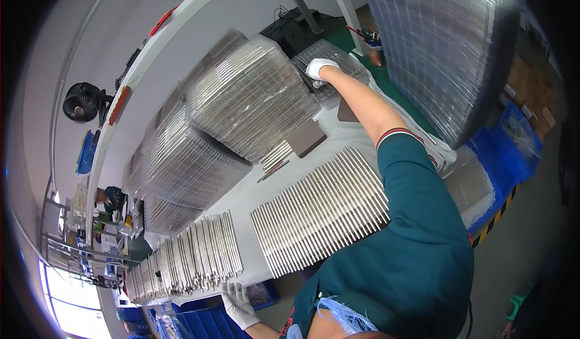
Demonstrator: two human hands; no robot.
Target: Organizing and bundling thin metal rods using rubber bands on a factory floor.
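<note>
My right hand (320,70), in a white glove, reaches far across the table to a clear plastic tray (338,55). Its fingers curl down at the tray's near left edge; what they hold is hidden. My left hand (238,304), also gloved, is at the table's front edge with its fingers stretched out. It is just below the ends of a row of thin silver metal rods (199,251) and holds nothing visible. Between my arms lies a second, neater set of silver rods (320,209), side by side on the white table (241,188).
Tall stacks of clear trays (248,94) stand along the back. A brown block (306,137) and thin dark sticks (273,171) lie before them. A large wrapped stack (441,49) and blue bins (501,152) stand right. Another blue bin (202,324) is below the front edge.
</note>
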